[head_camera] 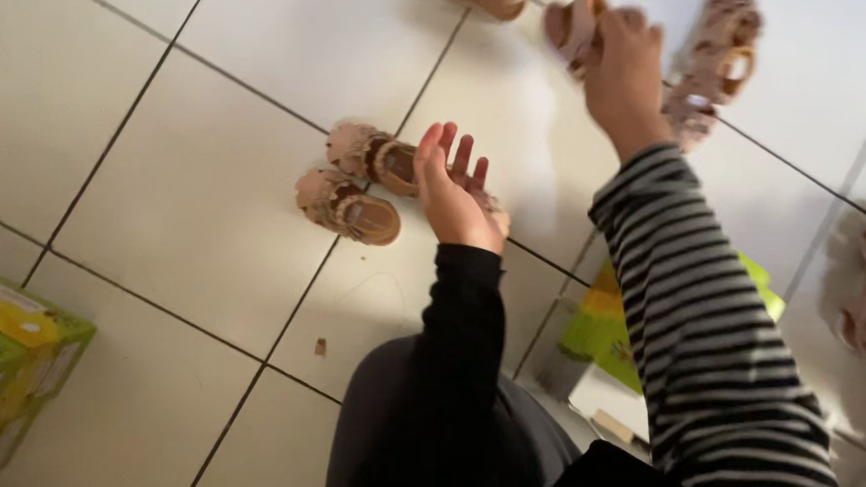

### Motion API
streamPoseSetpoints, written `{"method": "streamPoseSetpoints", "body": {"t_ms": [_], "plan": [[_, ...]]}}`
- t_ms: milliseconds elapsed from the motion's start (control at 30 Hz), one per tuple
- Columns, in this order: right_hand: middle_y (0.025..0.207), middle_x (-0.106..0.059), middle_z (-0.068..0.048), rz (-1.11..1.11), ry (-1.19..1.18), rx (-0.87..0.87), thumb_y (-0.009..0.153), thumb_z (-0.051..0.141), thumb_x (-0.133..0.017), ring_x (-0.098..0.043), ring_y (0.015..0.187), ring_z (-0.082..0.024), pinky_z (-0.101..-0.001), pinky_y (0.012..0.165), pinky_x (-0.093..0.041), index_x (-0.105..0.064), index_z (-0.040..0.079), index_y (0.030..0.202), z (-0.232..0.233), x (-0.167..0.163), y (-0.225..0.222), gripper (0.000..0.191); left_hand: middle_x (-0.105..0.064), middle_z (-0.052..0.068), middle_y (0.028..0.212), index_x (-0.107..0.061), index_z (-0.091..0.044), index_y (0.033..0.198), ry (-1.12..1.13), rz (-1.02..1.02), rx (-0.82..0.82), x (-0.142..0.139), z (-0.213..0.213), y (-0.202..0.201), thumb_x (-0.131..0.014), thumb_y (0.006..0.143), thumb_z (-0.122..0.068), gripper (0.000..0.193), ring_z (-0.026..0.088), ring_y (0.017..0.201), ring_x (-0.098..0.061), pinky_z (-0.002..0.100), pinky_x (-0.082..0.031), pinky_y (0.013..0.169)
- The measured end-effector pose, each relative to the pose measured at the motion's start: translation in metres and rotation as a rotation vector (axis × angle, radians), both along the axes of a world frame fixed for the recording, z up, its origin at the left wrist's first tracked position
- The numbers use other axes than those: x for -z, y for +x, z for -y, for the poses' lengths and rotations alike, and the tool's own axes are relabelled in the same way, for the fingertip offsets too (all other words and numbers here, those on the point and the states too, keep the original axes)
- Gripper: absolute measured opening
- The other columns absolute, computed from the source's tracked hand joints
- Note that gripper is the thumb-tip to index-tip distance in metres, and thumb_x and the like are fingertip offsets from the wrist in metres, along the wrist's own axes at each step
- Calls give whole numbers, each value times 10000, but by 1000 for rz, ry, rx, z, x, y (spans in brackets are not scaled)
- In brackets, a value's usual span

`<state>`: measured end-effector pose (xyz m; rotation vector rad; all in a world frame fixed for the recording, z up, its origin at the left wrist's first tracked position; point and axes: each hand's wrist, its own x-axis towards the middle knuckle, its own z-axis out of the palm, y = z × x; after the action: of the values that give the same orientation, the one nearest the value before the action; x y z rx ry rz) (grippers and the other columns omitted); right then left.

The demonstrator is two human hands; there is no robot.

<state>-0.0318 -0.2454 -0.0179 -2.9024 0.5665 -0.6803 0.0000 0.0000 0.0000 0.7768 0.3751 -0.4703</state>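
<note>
The right hand (624,70) is up over the floor (204,219), fingers closed round a small tan sandal (573,26). The left hand (453,190) hangs open and empty beside a matched pair of sandals (362,181), set side by side on the tiles, presumably kept as a pair.

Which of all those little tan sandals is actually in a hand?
The sandal at the top, gripped by the right hand. The pair by the open left hand lies on the floor untouched.
</note>
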Motion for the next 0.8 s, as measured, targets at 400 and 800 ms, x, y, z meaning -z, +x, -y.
{"method": "streamPoseSetpoints", "body": {"t_ms": [400,800], "plan": [[1142,-661,-229,-33,172,105,877,16,-742,-575,1120,-445,-532,904,-500,-679,-7,1114,18,47,96,247,-551,40,1338,-532,-123,1273,24,-53,-18,-31,-13,9,-431,1003,-255,318,187,1220,-520,371,-438,988],[989,-730,-133,-7,113,179,825,185,-860,-631,1006,-382,-489,814,-518,-738,37,1020,-20,28,113,273,-568,33,1353,-535,-121,1278,51,-57,62,-33,-21,20,-402,1003,-236,327,171,1242,-535,354,-445,995]]}}
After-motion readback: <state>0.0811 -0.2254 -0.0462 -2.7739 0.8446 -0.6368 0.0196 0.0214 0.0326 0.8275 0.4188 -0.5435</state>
